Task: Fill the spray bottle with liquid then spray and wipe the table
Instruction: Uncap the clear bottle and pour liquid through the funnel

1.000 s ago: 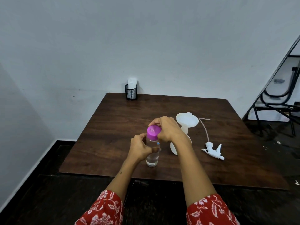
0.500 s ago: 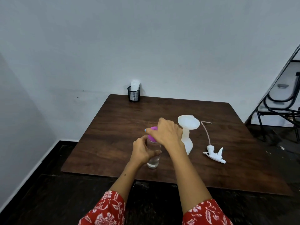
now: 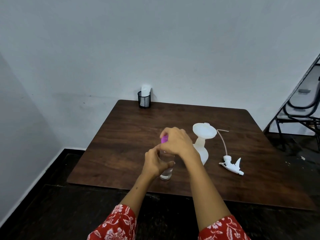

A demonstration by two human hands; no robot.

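Observation:
A clear water bottle (image 3: 166,172) stands near the front of the dark wooden table (image 3: 128,135). My left hand (image 3: 155,163) grips its body. My right hand (image 3: 176,142) holds the purple cap (image 3: 164,139) just above the bottle's neck, mostly covering it. Right of my hands stands the white spray bottle (image 3: 201,151) with a white funnel (image 3: 204,131) in its neck. The white spray trigger head (image 3: 232,164) with its thin tube lies on the table further right.
A black mesh holder (image 3: 144,99) with white paper stands at the table's back edge against the wall. Black metal chair frames (image 3: 301,108) are at the far right. The floor is dark.
My right hand has twisted the purple cap and lifted it a little off the bottle's neck. My left hand has kept its hold on the bottle.

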